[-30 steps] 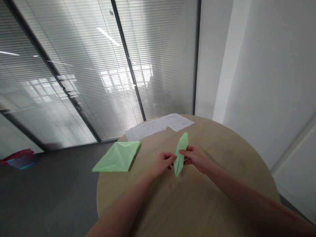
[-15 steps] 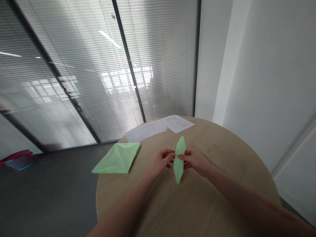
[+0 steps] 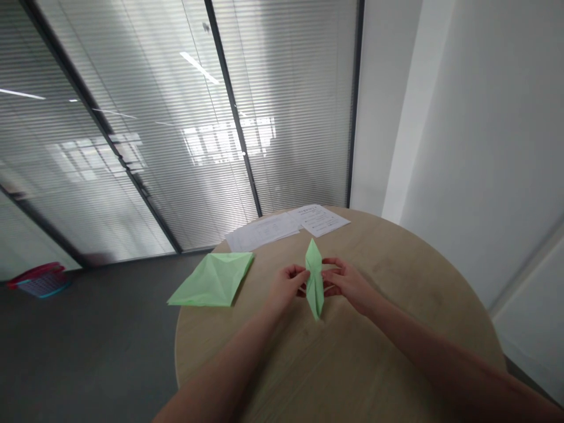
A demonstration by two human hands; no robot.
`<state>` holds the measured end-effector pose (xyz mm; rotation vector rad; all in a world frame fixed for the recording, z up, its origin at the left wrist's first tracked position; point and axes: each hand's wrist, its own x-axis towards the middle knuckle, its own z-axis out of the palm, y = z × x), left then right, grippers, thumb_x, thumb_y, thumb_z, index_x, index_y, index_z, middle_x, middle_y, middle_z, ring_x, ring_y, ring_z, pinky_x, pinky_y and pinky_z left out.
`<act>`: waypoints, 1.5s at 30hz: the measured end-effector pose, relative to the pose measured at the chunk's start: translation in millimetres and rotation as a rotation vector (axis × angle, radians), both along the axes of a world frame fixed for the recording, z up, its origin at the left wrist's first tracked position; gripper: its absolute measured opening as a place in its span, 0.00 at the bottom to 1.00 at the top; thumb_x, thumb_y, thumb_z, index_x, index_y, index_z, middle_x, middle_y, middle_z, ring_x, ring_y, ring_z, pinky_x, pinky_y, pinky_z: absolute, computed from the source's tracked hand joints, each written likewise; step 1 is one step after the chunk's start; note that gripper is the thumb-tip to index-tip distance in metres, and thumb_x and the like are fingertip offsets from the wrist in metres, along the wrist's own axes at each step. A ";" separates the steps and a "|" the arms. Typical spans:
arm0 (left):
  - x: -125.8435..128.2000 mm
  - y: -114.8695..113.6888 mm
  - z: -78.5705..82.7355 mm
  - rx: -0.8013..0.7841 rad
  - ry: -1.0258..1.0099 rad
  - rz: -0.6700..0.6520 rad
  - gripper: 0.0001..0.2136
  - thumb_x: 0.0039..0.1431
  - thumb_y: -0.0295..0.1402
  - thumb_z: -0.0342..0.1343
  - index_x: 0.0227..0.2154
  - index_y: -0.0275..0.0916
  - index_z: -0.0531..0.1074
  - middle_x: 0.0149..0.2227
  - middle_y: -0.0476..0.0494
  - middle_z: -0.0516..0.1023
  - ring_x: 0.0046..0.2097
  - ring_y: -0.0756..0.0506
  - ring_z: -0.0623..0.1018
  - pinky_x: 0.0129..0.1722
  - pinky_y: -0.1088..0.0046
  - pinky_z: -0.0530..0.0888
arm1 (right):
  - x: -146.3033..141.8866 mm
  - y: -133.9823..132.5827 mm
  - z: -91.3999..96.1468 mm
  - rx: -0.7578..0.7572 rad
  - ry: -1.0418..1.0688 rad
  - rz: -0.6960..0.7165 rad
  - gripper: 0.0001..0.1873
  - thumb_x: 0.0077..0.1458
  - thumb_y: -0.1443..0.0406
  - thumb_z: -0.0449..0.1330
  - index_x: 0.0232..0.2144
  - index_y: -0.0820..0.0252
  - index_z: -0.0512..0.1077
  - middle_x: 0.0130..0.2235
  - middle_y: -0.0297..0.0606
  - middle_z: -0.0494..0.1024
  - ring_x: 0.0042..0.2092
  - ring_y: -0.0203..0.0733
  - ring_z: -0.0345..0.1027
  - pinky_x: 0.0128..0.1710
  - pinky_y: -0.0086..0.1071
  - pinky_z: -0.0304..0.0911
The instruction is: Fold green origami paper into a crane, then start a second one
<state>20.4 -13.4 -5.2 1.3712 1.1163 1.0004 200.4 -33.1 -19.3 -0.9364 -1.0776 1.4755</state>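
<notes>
Head view: left grip (image 3: 285, 288) pinching folded green paper (image 3: 314, 275) over bench (image 3: 396, 264); right grip (image 3: 350, 286) at its right edge, fingers spread, hold unclear. Risk: paper twisting or unfolding if left pinch slackens.

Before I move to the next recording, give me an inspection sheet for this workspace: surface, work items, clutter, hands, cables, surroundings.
Surface: round, wood-toned table.
Work items: folded green paper between the hands; wider green sheet overhanging the table's left edge.
Clutter: white papers near the far edge.
Hands: left hand pinches the folded green paper's left side; right hand at its right side, grip unclear.
Cables: nothing seen.
Surroundings: blinds, white wall, red-rimmed basket on the floor.
</notes>
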 end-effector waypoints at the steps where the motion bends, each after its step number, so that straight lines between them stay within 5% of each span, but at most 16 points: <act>1: -0.2 0.3 0.1 0.008 -0.017 0.018 0.11 0.52 0.39 0.62 0.28 0.35 0.73 0.24 0.48 0.74 0.24 0.50 0.74 0.24 0.75 0.72 | 0.4 0.2 0.7 0.007 0.009 -0.024 0.24 0.46 0.60 0.69 0.43 0.56 0.64 0.32 0.37 0.80 0.31 0.42 0.76 0.32 0.36 0.73; 7: 1.1 1.5 -1.8 -0.013 -0.138 0.028 0.13 0.50 0.40 0.64 0.29 0.35 0.72 0.25 0.47 0.76 0.26 0.48 0.77 0.27 0.71 0.75 | 0.2 1.4 1.1 0.151 -0.009 0.001 0.19 0.44 0.62 0.68 0.35 0.55 0.63 0.36 0.35 0.79 0.32 0.41 0.76 0.29 0.35 0.72; 11: 2.4 -1.1 0.8 -0.019 -0.170 0.021 0.12 0.50 0.39 0.64 0.29 0.35 0.72 0.25 0.47 0.76 0.25 0.49 0.76 0.26 0.72 0.74 | -1.8 1.2 -0.7 0.226 -0.073 0.027 0.17 0.46 0.61 0.66 0.39 0.56 0.69 0.38 0.38 0.80 0.33 0.42 0.76 0.28 0.34 0.72; 24: 1.8 -2.7 2.5 0.050 -0.125 -0.001 0.14 0.51 0.40 0.64 0.34 0.37 0.69 0.26 0.48 0.76 0.26 0.48 0.77 0.25 0.73 0.74 | -3.3 -0.3 -0.1 0.163 0.013 -0.013 0.27 0.45 0.57 0.70 0.43 0.55 0.63 0.34 0.34 0.80 0.30 0.41 0.76 0.28 0.34 0.72; 29: 0.4 0.3 1.3 0.126 -0.041 -0.005 0.11 0.50 0.38 0.64 0.30 0.36 0.72 0.24 0.50 0.74 0.24 0.51 0.72 0.24 0.77 0.67 | -2.2 -2.1 1.2 0.127 -0.070 0.021 0.21 0.46 0.55 0.69 0.39 0.59 0.70 0.33 0.37 0.79 0.33 0.41 0.75 0.30 0.32 0.70; 39: -1.8 5.8 -7.4 0.344 0.086 0.057 0.07 0.53 0.35 0.60 0.33 0.37 0.74 0.33 0.43 0.79 0.34 0.46 0.77 0.36 0.70 0.72 | -5.8 -2.9 0.6 0.138 -0.067 0.056 0.19 0.43 0.57 0.71 0.36 0.59 0.73 0.36 0.38 0.80 0.35 0.41 0.74 0.33 0.34 0.71; 45: -1.6 3.4 -0.4 0.232 0.006 -0.014 0.10 0.49 0.38 0.63 0.27 0.38 0.70 0.25 0.50 0.73 0.27 0.49 0.72 0.28 0.73 0.68 | -5.4 -0.3 -1.6 0.159 -0.080 0.044 0.19 0.43 0.57 0.71 0.37 0.59 0.73 0.35 0.37 0.80 0.34 0.40 0.74 0.33 0.34 0.71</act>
